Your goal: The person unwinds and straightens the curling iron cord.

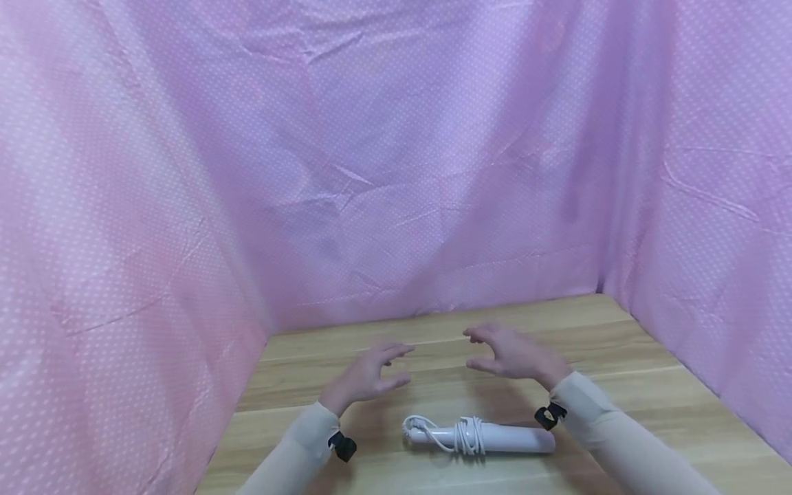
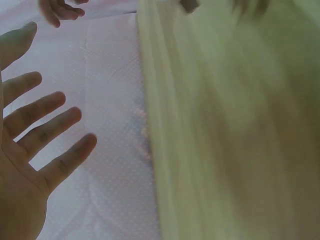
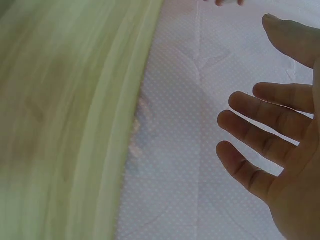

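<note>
A slim white corded appliance [image 1: 520, 438], shaped like a hair straightener, lies crosswise on the wooden table [image 1: 297, 385] near the front. Its white cord [image 1: 470, 436] is wound several times round the middle and loops at the left end. Beyond it and to its left, my left hand [image 1: 366, 376] hovers over the table, holding nothing. My right hand [image 1: 516, 354] hovers behind the appliance, also holding nothing, with its fingertips towards the left hand. Both wrist views show spread fingers, on the left hand [image 2: 25, 170] and on the right hand [image 3: 295, 170]. Neither hand touches the appliance.
Pink dotted cloth [image 1: 396, 172] hangs behind the table and along both sides, meeting its back edge. Black wrist straps with small mounts sit at the left cuff [image 1: 315, 426] and right cuff [image 1: 578, 399].
</note>
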Available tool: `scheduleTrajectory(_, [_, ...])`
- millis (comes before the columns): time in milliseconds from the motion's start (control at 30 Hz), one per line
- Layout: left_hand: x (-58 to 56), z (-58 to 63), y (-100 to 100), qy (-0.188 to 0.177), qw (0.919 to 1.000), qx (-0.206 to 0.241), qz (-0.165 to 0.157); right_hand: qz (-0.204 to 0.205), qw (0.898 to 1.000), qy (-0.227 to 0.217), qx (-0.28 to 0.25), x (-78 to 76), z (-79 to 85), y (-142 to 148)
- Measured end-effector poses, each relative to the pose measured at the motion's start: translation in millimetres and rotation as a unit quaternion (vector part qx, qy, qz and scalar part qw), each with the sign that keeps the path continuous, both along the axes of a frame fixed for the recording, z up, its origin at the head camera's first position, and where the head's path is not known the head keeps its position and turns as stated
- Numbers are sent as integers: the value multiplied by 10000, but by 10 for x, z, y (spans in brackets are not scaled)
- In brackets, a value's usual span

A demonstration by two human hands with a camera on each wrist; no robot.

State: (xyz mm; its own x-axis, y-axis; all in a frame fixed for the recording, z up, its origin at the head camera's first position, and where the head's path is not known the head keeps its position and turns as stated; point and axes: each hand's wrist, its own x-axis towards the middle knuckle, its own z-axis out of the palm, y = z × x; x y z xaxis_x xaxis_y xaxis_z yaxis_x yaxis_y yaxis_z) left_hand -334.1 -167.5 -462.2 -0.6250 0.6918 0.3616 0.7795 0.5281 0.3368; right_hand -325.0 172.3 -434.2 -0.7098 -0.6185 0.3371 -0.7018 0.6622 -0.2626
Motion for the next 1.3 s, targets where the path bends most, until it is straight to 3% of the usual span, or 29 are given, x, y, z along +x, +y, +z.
scheduleTrajectory(267, [135, -288, -39, -729, 9957, 524, -213, 191, 9997, -137, 41, 149, -255, -12])
scheduleTrajectory(567, [269, -529, -75, -903, 9922, 753, -411, 283, 9990, -316, 127, 272, -494, 1])
scheduleTrajectory(833, [374, -740, -103, -1315, 9851, 946, -579, 381, 9973, -556, 299, 423, -678, 2])
scheduleTrajectory(1067, [446, -795, -103, -1180, 9870, 957, -516, 554, 9970, -517, 140, 486, -769, 36])
scheduleTrajectory(1133, [466, -781, -108, -1114, 9881, 929, -509, 573, 9957, -721, 95, 511, -771, 56])
scheduleTrajectory(1300, [492, -753, -117, -1398, 9846, 944, -457, 470, 9923, -1146, 73, 565, -746, 90])
